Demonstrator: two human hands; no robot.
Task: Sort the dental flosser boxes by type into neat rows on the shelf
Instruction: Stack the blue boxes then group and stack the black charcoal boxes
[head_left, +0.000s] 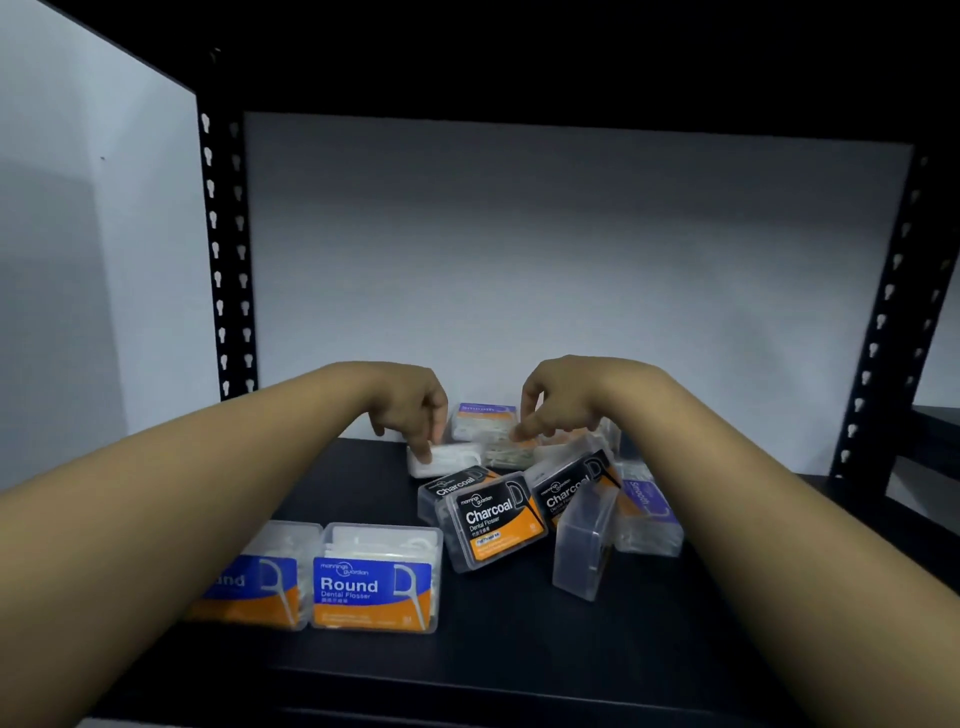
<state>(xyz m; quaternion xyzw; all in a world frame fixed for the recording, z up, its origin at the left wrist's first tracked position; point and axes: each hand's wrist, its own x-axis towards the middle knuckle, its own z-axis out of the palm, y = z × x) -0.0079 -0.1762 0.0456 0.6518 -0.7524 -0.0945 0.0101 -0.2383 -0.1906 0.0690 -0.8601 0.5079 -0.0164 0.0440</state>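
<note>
Two blue "Round" flosser boxes (372, 579) stand side by side at the shelf's front left; the left one (260, 577) is partly hidden by my forearm. Several black "Charcoal" boxes (493, 517) lie jumbled in the middle, one clear box (582, 545) standing on end. Purple "Smooth" boxes lie at the back (485, 418) and at the right (647, 506). My left hand (410, 402) reaches down with fingertips on a white box (441, 460) behind the pile. My right hand (561, 397) has its fingers curled down onto a clear box (511, 447) at the back.
The black shelf board (363, 493) sits between perforated black uprights, one at the left (228, 260) and one at the right (883, 338). A white wall is behind. The shelf above casts shadow over the top.
</note>
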